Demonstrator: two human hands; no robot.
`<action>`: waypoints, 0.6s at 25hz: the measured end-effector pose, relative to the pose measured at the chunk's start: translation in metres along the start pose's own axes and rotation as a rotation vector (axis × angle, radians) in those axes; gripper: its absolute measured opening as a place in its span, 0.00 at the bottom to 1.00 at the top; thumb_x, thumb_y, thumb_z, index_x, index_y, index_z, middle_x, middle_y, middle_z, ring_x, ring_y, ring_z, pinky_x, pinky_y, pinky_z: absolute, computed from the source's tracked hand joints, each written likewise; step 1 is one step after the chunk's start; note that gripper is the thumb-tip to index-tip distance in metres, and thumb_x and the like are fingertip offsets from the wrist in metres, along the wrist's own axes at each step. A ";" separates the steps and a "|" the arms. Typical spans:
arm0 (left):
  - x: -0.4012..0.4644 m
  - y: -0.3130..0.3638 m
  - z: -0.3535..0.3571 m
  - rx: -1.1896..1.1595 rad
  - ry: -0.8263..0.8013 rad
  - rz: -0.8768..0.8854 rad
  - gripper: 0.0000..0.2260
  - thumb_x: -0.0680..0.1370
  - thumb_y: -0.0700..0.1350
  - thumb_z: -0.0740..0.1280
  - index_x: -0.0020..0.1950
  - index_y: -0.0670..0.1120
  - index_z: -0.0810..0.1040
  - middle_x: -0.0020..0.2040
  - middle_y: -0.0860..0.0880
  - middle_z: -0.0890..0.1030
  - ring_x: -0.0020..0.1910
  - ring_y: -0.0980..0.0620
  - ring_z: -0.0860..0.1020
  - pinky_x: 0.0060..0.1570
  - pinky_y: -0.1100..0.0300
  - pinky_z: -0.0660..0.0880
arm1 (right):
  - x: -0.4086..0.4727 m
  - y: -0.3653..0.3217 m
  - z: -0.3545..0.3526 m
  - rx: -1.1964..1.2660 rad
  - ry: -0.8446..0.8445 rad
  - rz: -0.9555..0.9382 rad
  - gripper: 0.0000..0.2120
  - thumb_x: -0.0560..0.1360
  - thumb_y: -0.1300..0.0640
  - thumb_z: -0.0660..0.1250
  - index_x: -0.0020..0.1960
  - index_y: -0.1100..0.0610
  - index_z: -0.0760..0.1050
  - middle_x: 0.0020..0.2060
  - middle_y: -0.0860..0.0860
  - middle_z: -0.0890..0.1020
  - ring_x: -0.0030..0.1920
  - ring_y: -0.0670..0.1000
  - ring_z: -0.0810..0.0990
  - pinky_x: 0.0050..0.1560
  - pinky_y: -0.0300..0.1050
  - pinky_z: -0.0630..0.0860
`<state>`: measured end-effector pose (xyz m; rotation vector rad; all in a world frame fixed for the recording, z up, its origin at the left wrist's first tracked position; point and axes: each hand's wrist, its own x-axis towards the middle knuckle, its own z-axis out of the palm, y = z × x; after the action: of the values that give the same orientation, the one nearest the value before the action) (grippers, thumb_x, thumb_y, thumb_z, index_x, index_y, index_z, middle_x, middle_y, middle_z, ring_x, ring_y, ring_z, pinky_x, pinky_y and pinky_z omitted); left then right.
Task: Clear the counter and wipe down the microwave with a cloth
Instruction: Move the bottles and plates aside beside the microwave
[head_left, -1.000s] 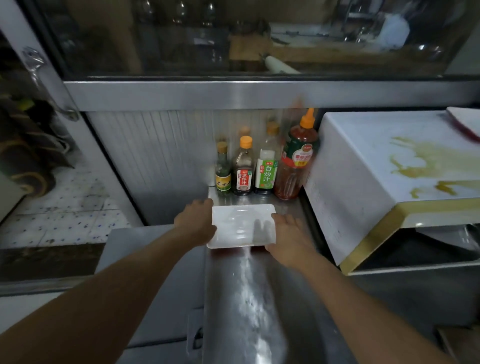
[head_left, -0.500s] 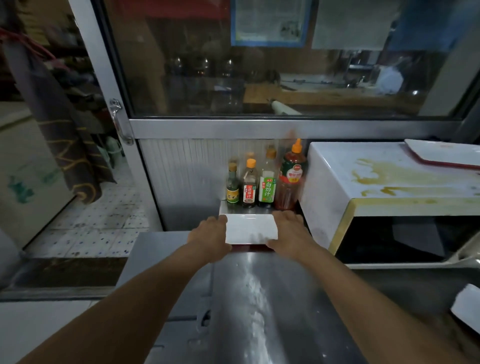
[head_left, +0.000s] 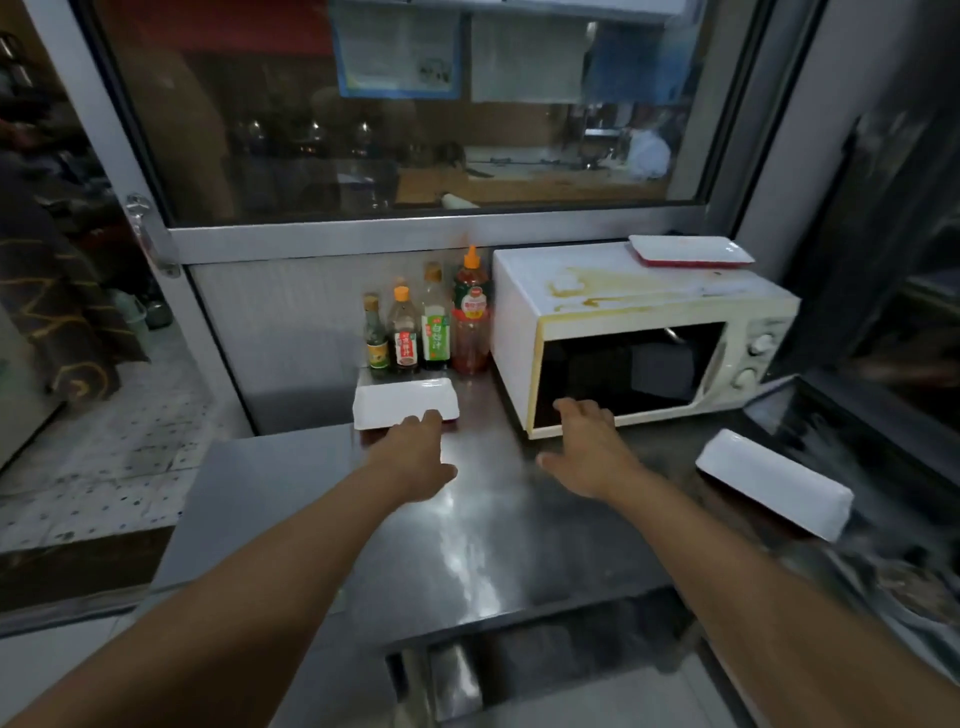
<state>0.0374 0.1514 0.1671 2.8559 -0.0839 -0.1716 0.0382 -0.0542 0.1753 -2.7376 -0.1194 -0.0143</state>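
A white microwave (head_left: 613, 291) with a brown stain on its top stands at the back right of the steel counter (head_left: 483, 545). A white rectangular plate (head_left: 400, 402) lies in front of the sauce bottles (head_left: 426, 327). My left hand (head_left: 415, 457) rests just in front of this plate, fingertips at its near edge, holding nothing. My right hand (head_left: 587, 447) hovers open before the microwave's lower left corner. A second white plate (head_left: 774, 483) lies at the counter's right, and a red-edged plate (head_left: 691, 252) sits on the microwave top. No cloth is visible.
A metal-framed glass window (head_left: 405, 130) runs behind the counter. The counter's left edge drops to a tiled floor (head_left: 104, 431). A dark glass surface (head_left: 893, 291) stands at the right beside the microwave.
Both hands have let go of the white plate, now lying in front of the bottles. My right hand has moved right toward the microwave. The view has pulled back and risen.
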 end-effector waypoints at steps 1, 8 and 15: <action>-0.001 0.012 0.003 -0.011 -0.001 0.021 0.26 0.75 0.51 0.68 0.68 0.43 0.63 0.61 0.41 0.72 0.60 0.42 0.73 0.55 0.51 0.72 | -0.007 0.013 -0.007 -0.004 0.009 0.023 0.32 0.73 0.51 0.68 0.71 0.59 0.59 0.67 0.59 0.64 0.68 0.61 0.61 0.67 0.51 0.62; 0.022 0.138 0.042 -0.013 -0.039 0.202 0.27 0.74 0.50 0.68 0.69 0.43 0.63 0.64 0.41 0.72 0.62 0.41 0.73 0.59 0.49 0.73 | -0.039 0.145 -0.052 -0.009 0.091 0.212 0.30 0.73 0.49 0.67 0.69 0.59 0.60 0.67 0.59 0.66 0.69 0.61 0.62 0.68 0.52 0.63; 0.080 0.271 0.105 -0.048 -0.133 0.223 0.25 0.74 0.48 0.68 0.66 0.43 0.64 0.63 0.39 0.73 0.63 0.40 0.72 0.58 0.52 0.70 | -0.024 0.294 -0.076 0.066 0.084 0.379 0.27 0.72 0.52 0.69 0.66 0.59 0.64 0.64 0.59 0.69 0.67 0.59 0.65 0.63 0.49 0.67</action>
<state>0.0919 -0.1433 0.1334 2.7590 -0.4173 -0.3122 0.0396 -0.3557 0.1300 -2.6442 0.4137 -0.0186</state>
